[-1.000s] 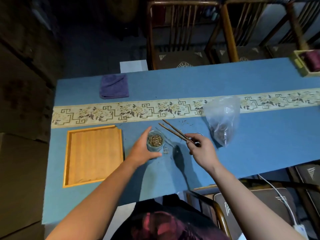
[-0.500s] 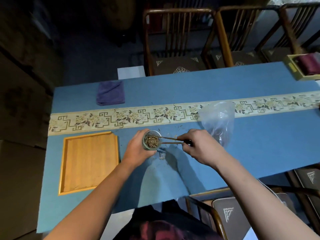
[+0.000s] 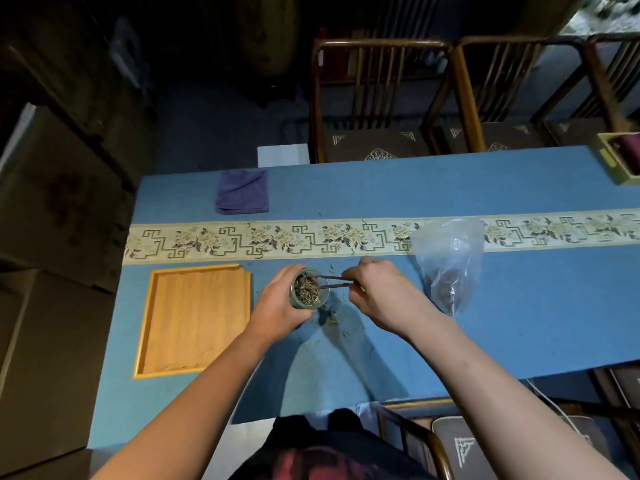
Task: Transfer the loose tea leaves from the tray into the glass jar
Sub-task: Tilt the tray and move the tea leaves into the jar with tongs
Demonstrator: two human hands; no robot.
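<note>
Left hand (image 3: 280, 308) grips glass jar (image 3: 308, 289); right hand (image 3: 379, 292) pinches chopsticks (image 3: 334, 282) into jar; no legible writing

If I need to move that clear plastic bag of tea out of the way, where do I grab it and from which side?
Pinch the plastic bag at its empty upper part near the patterned runner, coming from above on the far side. The dark tea sits low at its near end, so lifting there likely keeps it from spilling. The right hand holds the chopsticks; the left hand grips the glass jar.
</note>
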